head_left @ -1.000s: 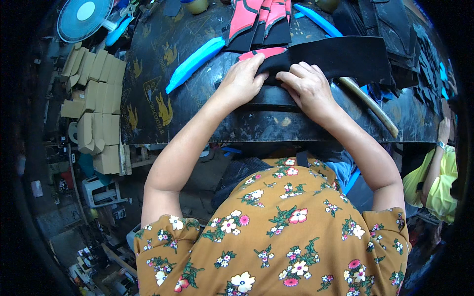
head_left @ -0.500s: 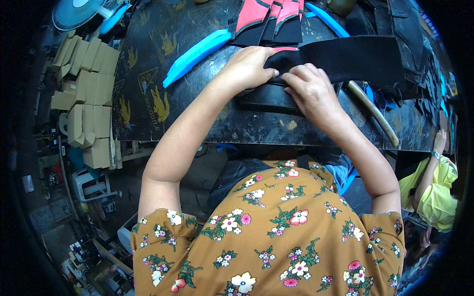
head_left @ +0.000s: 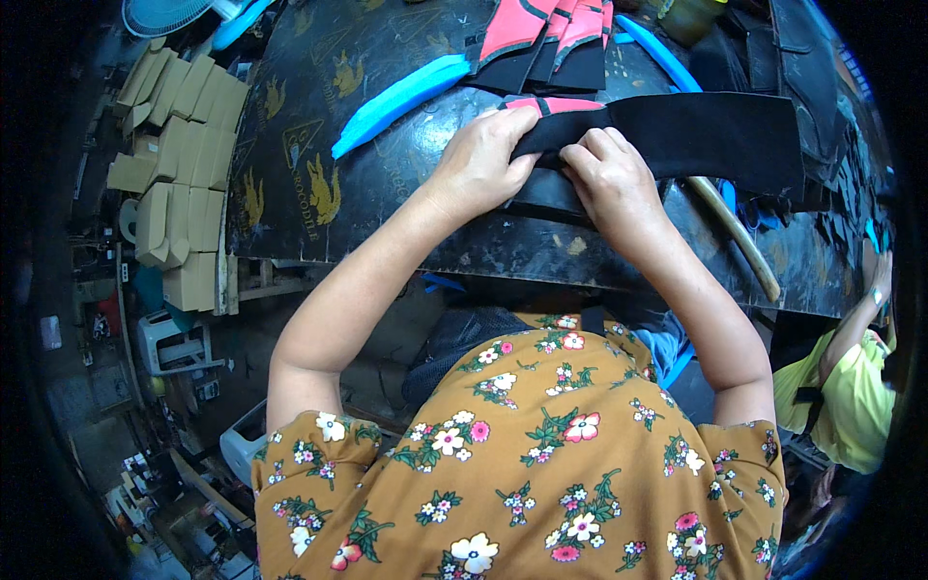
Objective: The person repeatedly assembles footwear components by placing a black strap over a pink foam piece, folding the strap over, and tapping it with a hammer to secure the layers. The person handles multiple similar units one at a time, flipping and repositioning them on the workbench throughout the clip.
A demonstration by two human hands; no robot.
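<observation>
A long black sheet of flexible material (head_left: 720,135), possibly leather or fabric, stretches across the table to the right, with a pink section (head_left: 570,104) at its left end. My left hand (head_left: 485,159) grips that left end, thumb and fingers closed on it. Close beside it, my right hand (head_left: 611,174) pinches the near edge with curled fingertips. Below both hands lies a dark, flat block (head_left: 551,205), partly covered. The exact fold between my fingers is hidden.
Pink-and-black cut pieces (head_left: 512,34) lie at the back. Blue strips (head_left: 401,101) and a wooden stick (head_left: 739,242) rest on the dark table (head_left: 387,208). Black pieces (head_left: 807,87) pile up at right, near a person in yellow (head_left: 851,387). Cardboard boxes (head_left: 184,145) stack up left.
More of the pink section now shows beyond my left hand. Both hands still hold the black sheet close together. The whole view has shifted slightly.
</observation>
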